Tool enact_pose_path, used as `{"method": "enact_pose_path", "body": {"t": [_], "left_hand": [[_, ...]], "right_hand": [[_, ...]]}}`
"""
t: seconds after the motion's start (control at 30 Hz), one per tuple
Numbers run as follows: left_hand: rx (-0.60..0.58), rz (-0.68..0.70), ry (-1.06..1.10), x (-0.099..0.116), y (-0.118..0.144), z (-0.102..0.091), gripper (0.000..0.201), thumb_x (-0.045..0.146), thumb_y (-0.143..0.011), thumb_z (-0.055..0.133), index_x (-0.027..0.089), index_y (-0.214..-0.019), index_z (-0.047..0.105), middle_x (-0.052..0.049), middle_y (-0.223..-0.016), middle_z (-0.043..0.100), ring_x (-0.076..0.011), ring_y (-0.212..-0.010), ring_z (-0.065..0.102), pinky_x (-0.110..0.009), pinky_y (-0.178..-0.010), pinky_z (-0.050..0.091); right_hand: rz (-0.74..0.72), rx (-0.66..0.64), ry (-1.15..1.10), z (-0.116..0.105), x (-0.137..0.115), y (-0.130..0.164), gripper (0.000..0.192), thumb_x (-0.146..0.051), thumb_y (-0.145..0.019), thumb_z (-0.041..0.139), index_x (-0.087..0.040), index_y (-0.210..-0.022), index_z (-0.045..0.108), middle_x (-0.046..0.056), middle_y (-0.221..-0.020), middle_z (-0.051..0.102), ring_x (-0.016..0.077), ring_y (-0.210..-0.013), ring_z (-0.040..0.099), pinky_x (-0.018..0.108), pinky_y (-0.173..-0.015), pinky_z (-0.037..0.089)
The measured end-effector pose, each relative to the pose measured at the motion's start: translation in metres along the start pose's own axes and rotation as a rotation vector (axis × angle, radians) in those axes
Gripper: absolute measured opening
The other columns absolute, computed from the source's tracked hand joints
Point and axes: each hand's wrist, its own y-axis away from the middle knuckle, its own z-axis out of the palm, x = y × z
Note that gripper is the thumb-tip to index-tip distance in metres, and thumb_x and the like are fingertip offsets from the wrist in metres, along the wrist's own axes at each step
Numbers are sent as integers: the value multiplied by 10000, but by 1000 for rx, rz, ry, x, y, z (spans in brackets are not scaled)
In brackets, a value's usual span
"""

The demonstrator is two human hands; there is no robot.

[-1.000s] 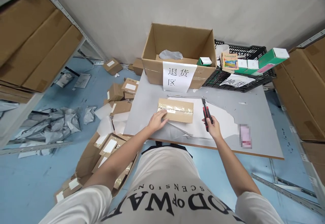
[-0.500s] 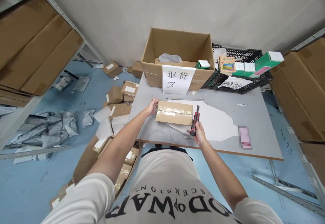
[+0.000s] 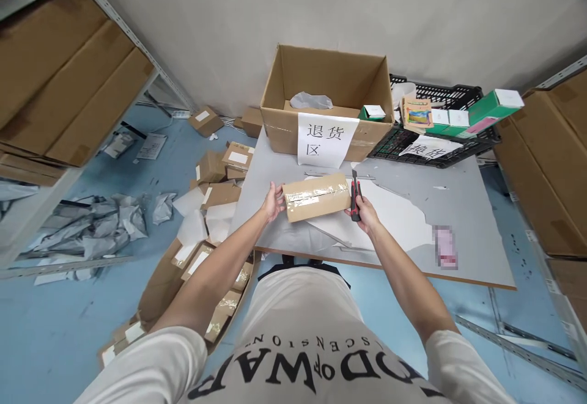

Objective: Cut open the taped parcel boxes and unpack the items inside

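Carton (image 3: 316, 208): matt brown cardboard, closed with glossy, wrinkled tape (image 3: 328, 190). Cutter (image 3: 355, 201): red-and-black handle, plastic in appearance; dull metal blade (image 3: 354, 175). Counter (image 3: 474, 227): smooth, matt grey top; wood-toned front edge (image 3: 468, 280). Large box (image 3: 280, 124): matt cardboard, with paper sign (image 3: 326, 144). Crate (image 3: 474, 153): black perforated plastic. Grey bags (image 3: 131, 220): crinkled plastic film, faint sheen. Shirt (image 3: 307, 300): matt white cloth. Floor (image 3: 55, 330): smooth blue, lightly glossy.

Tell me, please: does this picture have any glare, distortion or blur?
Head view: bright glare on the tape of the small carton; head view: large side cartons look slanted, likely wide-lens distortion; head view: a pink item is pixelated, while the utility knife looks reasonably sharp.
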Motion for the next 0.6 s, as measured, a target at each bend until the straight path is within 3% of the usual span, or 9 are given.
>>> {"method": "enact_pose_path", "body": {"t": [0.2,0.33,0.47,0.6], "left_hand": [[156,110,232,-37,36,14,708,690,-881,180,248,-1395,384,-61,-1527,279,-264,-1330,387,-400,-892,507],[225,125,346,-61,58,29,725,719,-858,205,270,-1403,374,-47,-1553,203,-255,-1361,339,-409,-934,489],[228,88,362,-66,70,31,756,748,-830,238,271,-1397,386,-40,-1567,140,-271,-1366,327,-427,-971,463],[257,19,281,-59,67,20,749,741,-836,234,258,-1381,411,-57,-1555,191,-284,-1339,371,-443,-1008,424]], "right_hand": [[92,-177,214,12,-48,-43,88,-312,-902,535,-226,-901,553,-18,-724,634,107,-620,617,304,-611,600],[153,-183,342,24,-64,-64,90,-282,-925,493,-219,-895,550,-16,-694,627,103,-588,603,295,-588,591],[161,-163,379,39,-67,-77,111,-278,-928,484,-205,-858,530,-20,-652,607,100,-545,577,297,-565,580],[140,-173,351,50,-63,-82,104,-278,-926,492,-210,-851,519,-34,-652,586,87,-544,560,301,-608,581]]}}
